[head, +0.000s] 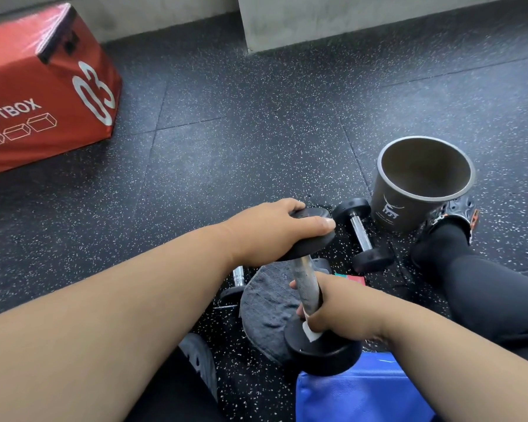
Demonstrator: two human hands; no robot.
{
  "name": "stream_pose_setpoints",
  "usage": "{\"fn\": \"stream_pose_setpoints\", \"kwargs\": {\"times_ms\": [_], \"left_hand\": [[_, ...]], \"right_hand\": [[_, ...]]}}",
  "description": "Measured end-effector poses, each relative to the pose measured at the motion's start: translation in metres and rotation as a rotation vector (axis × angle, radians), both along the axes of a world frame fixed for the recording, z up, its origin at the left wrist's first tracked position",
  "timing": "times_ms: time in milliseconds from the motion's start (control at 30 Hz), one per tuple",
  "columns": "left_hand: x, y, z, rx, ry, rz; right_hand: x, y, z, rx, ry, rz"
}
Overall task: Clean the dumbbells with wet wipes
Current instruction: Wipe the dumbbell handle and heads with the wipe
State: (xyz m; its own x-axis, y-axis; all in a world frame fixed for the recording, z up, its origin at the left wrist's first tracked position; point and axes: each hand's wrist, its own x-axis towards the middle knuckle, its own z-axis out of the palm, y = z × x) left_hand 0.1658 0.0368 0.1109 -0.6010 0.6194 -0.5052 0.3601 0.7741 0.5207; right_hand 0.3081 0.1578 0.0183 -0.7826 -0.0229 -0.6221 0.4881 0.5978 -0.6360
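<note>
The left hand (275, 226) grips the top end of the dumbbell (308, 281); the right hand (326, 306) wraps its bar, pinching what looks like a wet wipe (310, 332). Open floor (226, 141) lies ahead; a bucket (421, 184) stands right.

Bare forearms, black leggings (482, 287), and a black perforated clog (451, 214) with orange strap accents.
</note>
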Motion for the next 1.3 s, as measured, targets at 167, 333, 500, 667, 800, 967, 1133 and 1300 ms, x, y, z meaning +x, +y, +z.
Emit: {"fn": "stream_pose_setpoints", "kwargs": {"times_ms": [167,333,500,667,800,967,1133,1300], "left_hand": [[0.001,0.0,0.0,0.0,0.006,-0.005],[0.0,-0.001,0.001,0.0,0.002,0.006],[0.0,-0.002,0.0,0.002,-0.002,0.011],[0.0,-0.001,0.0,-0.004,-0.001,0.021],[0.002,0.0,0.0,-0.001,0.001,0.015],[0.003,0.0,0.003,-0.001,0.002,0.019],[0.005,0.001,0.003,-0.002,0.005,0.011],[0.004,0.0,0.001,0.001,-0.004,0.037]], "right_hand": [[-0.001,0.005,0.004,-0.029,-0.002,0.015],[0.0,-0.003,-0.001,0.041,0.09,0.025],[0.001,0.009,-0.002,0.086,0.078,0.033],[-0.002,0.02,0.004,0.25,0.064,0.047],[0.001,0.025,0.001,0.258,0.056,0.036],[0.002,0.018,0.003,0.178,0.038,0.031],[0.002,0.008,0.004,0.128,0.079,0.017],[0.002,0.01,-0.007,0.02,0.087,-0.026]]}}
